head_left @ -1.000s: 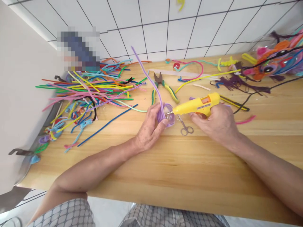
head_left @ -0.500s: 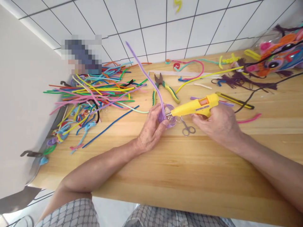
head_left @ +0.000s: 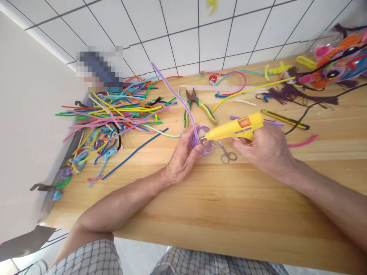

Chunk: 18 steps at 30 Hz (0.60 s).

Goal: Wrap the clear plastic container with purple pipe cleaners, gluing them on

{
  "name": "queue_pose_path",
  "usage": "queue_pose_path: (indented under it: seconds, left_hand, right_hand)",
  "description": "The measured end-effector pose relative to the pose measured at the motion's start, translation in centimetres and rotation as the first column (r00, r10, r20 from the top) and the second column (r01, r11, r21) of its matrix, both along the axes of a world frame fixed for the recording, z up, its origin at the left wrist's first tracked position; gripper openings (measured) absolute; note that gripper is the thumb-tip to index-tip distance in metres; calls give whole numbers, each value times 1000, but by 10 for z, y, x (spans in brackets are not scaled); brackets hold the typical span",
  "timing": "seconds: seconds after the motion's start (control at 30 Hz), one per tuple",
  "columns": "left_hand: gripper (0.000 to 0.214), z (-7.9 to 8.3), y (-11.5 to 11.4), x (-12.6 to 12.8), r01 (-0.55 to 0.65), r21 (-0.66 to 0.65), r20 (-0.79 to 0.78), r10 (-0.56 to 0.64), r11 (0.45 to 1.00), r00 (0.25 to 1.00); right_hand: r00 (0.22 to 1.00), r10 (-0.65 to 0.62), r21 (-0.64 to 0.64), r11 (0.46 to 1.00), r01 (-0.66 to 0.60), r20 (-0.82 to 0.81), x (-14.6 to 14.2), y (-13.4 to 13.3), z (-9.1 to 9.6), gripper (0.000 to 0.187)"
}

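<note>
My left hand (head_left: 183, 156) is closed around a small clear, round piece (head_left: 207, 144) wound with purple pipe cleaner (head_left: 195, 142). A loose end of the purple pipe cleaner sticks up and away to the upper left. In my right hand (head_left: 265, 151) is a yellow hot glue gun (head_left: 233, 128), its fingers wrapped round the handle. The metal nozzle (head_left: 202, 137) points left and meets, or nearly meets, the purple coils beside my left thumb. Small scissors (head_left: 228, 154) lie between the two hands, partly hidden at the blade end.
Pliers with green-yellow handles (head_left: 205, 109) lie behind the round piece. A heap of coloured pipe cleaners (head_left: 120, 112) covers the left of the wooden table (head_left: 200, 214). A yellow-black utility knife (head_left: 285, 119), a black cord (head_left: 304, 114) and a colourful decorated piece (head_left: 341, 68) are at the right.
The camera view has shifted slightly. Both hands keep their hold on the wound piece and the glue gun, with the nozzle still at the purple coils.
</note>
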<state>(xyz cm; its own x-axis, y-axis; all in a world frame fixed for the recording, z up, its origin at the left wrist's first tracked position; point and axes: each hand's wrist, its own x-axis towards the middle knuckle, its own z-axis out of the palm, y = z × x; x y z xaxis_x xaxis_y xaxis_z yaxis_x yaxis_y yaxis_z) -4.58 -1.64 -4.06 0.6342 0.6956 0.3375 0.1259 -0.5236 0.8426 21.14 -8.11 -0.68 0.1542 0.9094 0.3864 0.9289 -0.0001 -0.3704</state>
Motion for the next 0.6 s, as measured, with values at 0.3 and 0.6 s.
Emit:
queue_pose_path:
  seconds: [0.3,0.6]
  left_hand:
    - [60,2,0,0,12,-3,15,-12,1000,1000]
    - [60,0,1,0,11,21,17,-11,1000,1000]
  right_hand:
    - [999,12,-1,1000,-12,29,-1,-1,8,31]
    - [997,34,22,999,-36,69,-1,-1,9,32]
